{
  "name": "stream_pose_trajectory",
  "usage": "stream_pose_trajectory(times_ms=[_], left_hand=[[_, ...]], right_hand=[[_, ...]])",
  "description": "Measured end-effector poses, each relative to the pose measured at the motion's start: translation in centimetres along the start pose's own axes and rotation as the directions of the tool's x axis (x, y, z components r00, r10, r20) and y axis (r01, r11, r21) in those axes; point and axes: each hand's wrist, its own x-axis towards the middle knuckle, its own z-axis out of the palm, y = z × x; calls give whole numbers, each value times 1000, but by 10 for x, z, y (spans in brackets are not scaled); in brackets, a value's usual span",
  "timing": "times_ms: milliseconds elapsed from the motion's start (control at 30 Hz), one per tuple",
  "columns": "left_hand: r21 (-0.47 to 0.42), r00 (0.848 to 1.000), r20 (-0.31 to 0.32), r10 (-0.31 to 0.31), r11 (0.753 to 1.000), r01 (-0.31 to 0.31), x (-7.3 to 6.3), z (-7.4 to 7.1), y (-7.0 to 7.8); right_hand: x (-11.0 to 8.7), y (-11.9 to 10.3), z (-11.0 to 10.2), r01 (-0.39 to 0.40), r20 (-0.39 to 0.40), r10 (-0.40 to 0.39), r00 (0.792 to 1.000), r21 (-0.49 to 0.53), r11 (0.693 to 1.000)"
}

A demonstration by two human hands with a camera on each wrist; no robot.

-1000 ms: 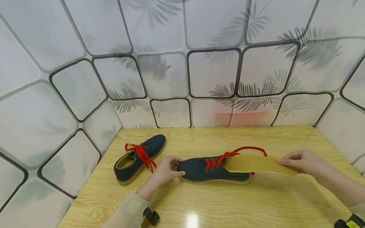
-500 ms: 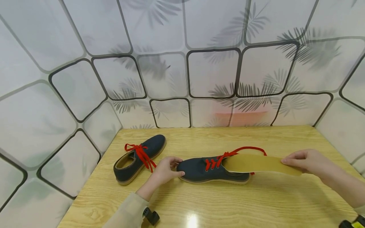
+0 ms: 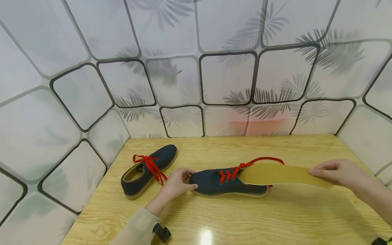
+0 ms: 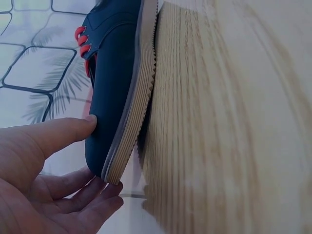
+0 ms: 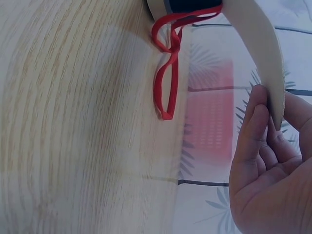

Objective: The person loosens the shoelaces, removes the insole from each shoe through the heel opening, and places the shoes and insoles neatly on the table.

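A navy shoe (image 3: 208, 182) with red laces (image 3: 227, 175) lies sole down in the middle of the table, toe to the left. My left hand (image 3: 177, 185) grips its toe, thumb on the upper and fingers around the tip, as the left wrist view shows of the shoe (image 4: 114, 87). My right hand (image 3: 340, 175) pinches the heel end of a tan insole (image 3: 284, 174) between thumb and fingers. The insole's other end is hidden inside the shoe opening. In the right wrist view the insole (image 5: 265, 53) curves down to the fingertips, beside a hanging red lace loop (image 5: 165, 87).
A second navy shoe (image 3: 148, 172), its red laces tied, stands at the left of the wooden table (image 3: 239, 221). A white patterned curtain (image 3: 177, 81) surrounds the table at the back and sides, with a reddish shape showing behind it.
My right hand has moved to the right with the insole, so more of it shows outside the shoe. My left hand stays on the toe.
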Motion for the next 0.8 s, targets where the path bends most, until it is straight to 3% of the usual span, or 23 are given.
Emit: stream_pose_trajectory(times_ms=[233, 533, 800], left_hand=[[-1, 1000, -6, 13, 1000, -13, -2, 0, 1], [55, 1000, -3, 10, 998, -10, -2, -3, 5], [106, 997, 4, 72, 992, -72, -2, -4, 20]], right_hand=[[-1, 8, -6, -18, 8, 18, 1000, -18, 1000], [-7, 21, -15, -19, -55, 18, 998, -23, 1000], [-16, 29, -20, -60, -80, 60, 995, 1, 998]])
